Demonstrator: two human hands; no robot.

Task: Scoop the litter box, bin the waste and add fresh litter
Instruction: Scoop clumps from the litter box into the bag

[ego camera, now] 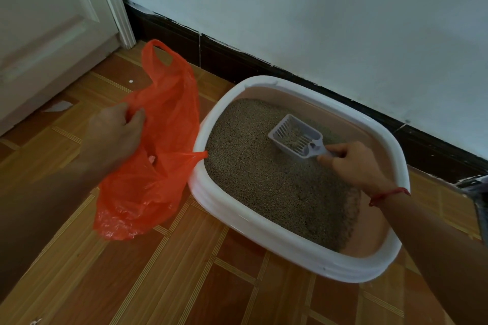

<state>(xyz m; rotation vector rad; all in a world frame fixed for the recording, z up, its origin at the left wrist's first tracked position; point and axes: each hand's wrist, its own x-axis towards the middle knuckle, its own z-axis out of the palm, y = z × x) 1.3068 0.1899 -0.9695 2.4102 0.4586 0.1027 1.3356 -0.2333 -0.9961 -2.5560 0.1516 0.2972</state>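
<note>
A white-rimmed litter box (264, 229) with pink inner walls stands on the floor against the wall, holding brown-grey litter (264, 179). My right hand (353, 163) grips the handle of a grey slotted scoop (295, 136), which hovers over the litter with some granules in it. Left of the box, my left hand (113, 134) pinches the rim of an orange plastic bag (158, 140) and holds its mouth open. One bag handle drapes over the box's left rim.
The floor is brown patterned tile (184, 285). A white door (47, 34) and its frame stand at the back left. A dark skirting board (237, 60) runs along the white wall. A grey object (478, 198) shows at the right edge.
</note>
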